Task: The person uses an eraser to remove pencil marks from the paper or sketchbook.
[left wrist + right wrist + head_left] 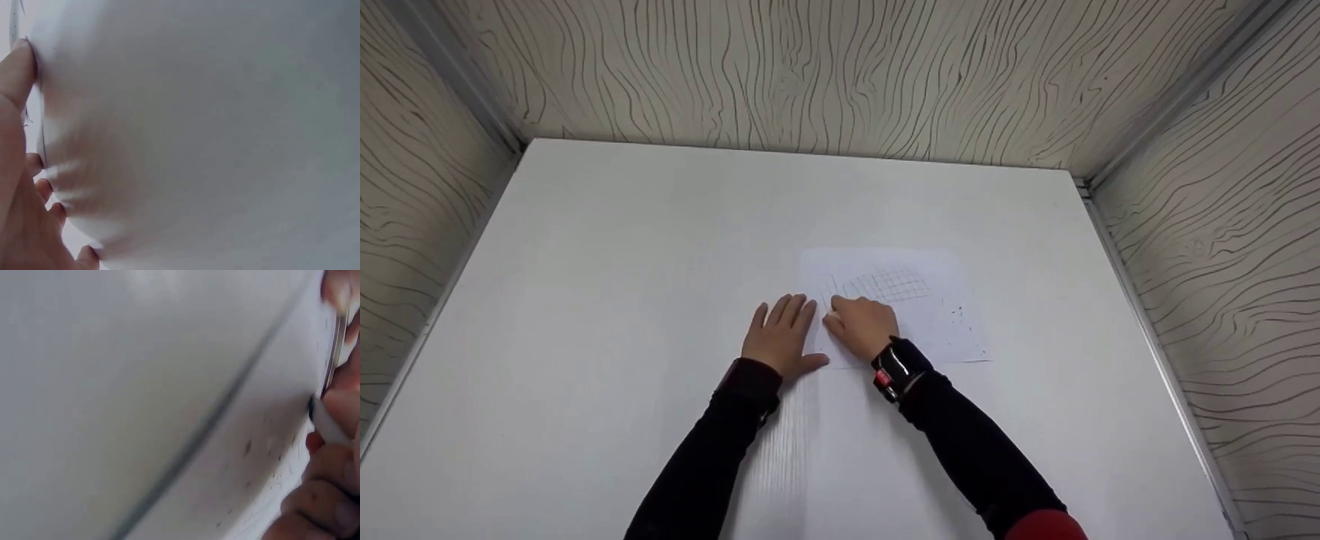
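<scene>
A sheet of white paper (937,330) lies on the white table, with a drawn grid of thin lines (904,283) on its upper part. My right hand (864,324) pinches a small white eraser (329,424), its darkened end against the paper. In the head view the fingers mostly hide the eraser. My left hand (780,337) rests flat at the paper's left edge, fingers spread and thumb pointing right. The left wrist view shows its fingertips (58,211) touching the surface. Dark crumbs (958,310) are scattered on the right of the sheet.
The white table (622,300) extends around the paper on every side. Wood-patterned panels (810,75) stand behind it and to both sides. A thin, strip-like edge (336,343) shows between the hands in the right wrist view; what it belongs to is unclear.
</scene>
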A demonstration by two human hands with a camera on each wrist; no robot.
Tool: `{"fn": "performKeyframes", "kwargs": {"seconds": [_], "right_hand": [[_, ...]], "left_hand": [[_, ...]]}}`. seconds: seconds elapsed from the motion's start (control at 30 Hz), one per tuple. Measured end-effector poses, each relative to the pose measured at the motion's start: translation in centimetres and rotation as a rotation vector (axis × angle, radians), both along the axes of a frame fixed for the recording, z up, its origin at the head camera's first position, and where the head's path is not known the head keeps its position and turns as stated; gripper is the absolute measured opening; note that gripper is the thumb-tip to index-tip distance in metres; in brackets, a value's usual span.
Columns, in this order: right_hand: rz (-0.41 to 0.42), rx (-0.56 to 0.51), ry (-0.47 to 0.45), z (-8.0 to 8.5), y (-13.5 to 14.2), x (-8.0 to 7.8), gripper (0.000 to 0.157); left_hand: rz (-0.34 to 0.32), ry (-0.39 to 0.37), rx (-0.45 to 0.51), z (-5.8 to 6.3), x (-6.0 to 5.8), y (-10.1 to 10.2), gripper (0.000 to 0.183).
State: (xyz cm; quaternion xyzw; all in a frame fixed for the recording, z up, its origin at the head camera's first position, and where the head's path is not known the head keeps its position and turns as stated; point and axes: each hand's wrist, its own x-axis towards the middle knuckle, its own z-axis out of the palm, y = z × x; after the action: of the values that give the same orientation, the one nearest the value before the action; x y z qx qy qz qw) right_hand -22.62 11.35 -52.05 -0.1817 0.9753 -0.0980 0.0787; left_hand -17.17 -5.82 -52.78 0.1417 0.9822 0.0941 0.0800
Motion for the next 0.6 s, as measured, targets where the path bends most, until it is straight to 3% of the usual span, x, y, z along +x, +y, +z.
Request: {"fn": "performKeyframes", "kwargs": {"seconds": [0.2, 0.43, 0.6], "right_hand": [[-0.134, 0.05, 0.077, 0.2, 2.0, -1.0, 0.025], [-0.205, 0.043, 0.07, 0.5, 4.6, -1.5, 0.028], [-0.206, 0.025, 0.015, 0.9, 4.1, -1.0, 0.029]], "left_hand": [[0.005, -0.033, 0.0, 0.2, -0.3, 0.3, 0.089], [0.04, -0.074, 0.03, 1.1, -0.3, 0.4, 0.09], [0.1, 0.007, 0.091, 0.4, -1.2, 1.0, 0.087]]}}
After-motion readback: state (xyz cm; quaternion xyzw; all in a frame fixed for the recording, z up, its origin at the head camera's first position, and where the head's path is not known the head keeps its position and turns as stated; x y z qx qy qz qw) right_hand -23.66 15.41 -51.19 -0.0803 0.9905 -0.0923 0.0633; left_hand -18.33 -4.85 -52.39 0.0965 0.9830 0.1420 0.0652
